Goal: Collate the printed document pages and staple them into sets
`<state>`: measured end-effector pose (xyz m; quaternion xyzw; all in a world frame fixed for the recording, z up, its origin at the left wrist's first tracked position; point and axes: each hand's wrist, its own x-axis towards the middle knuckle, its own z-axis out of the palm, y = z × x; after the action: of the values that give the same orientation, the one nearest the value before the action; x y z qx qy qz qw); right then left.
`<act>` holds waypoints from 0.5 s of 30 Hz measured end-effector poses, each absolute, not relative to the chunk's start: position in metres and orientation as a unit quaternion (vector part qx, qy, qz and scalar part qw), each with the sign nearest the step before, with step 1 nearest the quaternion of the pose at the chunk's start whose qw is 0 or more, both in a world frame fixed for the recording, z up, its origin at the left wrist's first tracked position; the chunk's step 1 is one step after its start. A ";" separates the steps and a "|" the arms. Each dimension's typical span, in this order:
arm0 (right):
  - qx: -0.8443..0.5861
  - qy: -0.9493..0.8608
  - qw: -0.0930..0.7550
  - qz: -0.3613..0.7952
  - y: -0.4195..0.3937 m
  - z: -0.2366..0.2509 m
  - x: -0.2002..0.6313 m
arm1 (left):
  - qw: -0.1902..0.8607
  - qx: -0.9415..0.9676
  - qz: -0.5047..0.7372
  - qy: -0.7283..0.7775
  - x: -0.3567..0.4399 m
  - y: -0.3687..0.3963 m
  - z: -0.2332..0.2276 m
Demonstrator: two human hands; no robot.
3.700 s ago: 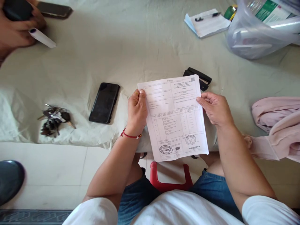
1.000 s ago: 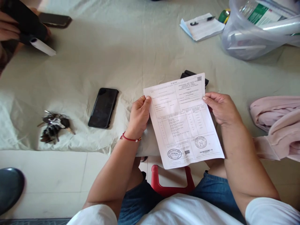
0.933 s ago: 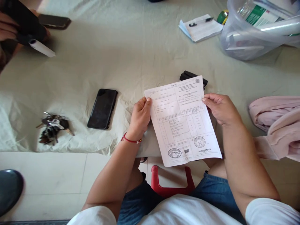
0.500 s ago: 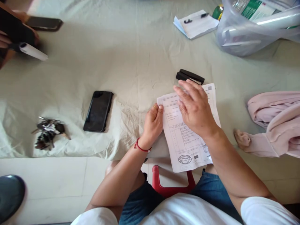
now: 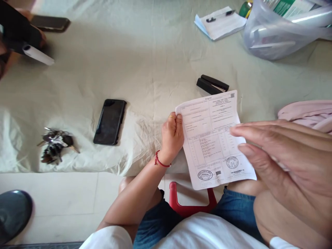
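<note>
My left hand (image 5: 172, 136) pinches the left edge of a printed form (image 5: 214, 138) with tables and round stamps, held over the edge of the cloth-covered table (image 5: 145, 62). My right hand (image 5: 282, 159) is off the paper, raised close to the camera at the right, fingers straight and together, holding nothing. A black stapler (image 5: 212, 84) lies just beyond the paper's top edge.
A black phone (image 5: 110, 121) and a bunch of keys (image 5: 55, 146) lie to the left. Another person's hands (image 5: 15, 31) hold a dark object and a white tube at far left, beside a second phone (image 5: 50, 23). A notepad with pen (image 5: 220, 23), plastic tub (image 5: 280, 31), pink cloth (image 5: 306, 114), red stool (image 5: 190, 202).
My right hand let go of the form's right edge, pressed flat on it, then lifted up toward the camera. The left hand kept its hold on the sheet.
</note>
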<state>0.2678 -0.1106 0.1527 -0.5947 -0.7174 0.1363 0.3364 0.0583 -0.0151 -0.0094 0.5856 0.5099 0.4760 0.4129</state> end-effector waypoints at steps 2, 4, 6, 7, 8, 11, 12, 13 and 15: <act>-0.570 -0.771 0.252 0.129 -0.103 0.140 0.259 | 0.421 0.594 0.471 0.498 0.061 -0.021 -0.008; -0.556 -0.789 0.245 0.095 -0.082 0.116 0.249 | 0.439 0.594 0.465 0.489 0.064 -0.026 -0.007; -0.550 -0.792 0.257 0.069 -0.057 0.087 0.241 | 0.458 0.591 0.461 0.477 0.068 -0.027 -0.008; -0.552 -0.790 0.257 0.063 -0.046 0.074 0.238 | 0.465 0.589 0.462 0.472 0.069 -0.027 -0.009; -0.559 -0.788 0.251 0.061 -0.038 0.063 0.236 | 0.468 0.589 0.464 0.468 0.070 -0.026 -0.010; -0.575 -0.785 0.224 0.058 -0.027 0.044 0.231 | 0.463 0.593 0.475 0.456 0.072 -0.021 -0.013; -0.578 -0.785 0.218 0.058 -0.026 0.042 0.230 | 0.461 0.596 0.478 0.452 0.072 -0.020 -0.013; -0.579 -0.784 0.215 0.059 -0.027 0.042 0.230 | 0.460 0.599 0.480 0.446 0.073 -0.020 -0.014; -0.578 -0.784 0.218 0.059 -0.028 0.044 0.228 | 0.462 0.602 0.487 0.433 0.073 -0.020 -0.014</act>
<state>0.2284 -0.0284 0.0444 -0.5784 -0.7839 0.0586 0.2179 0.0728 -0.0198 -0.0140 0.6021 0.4327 0.4870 0.4617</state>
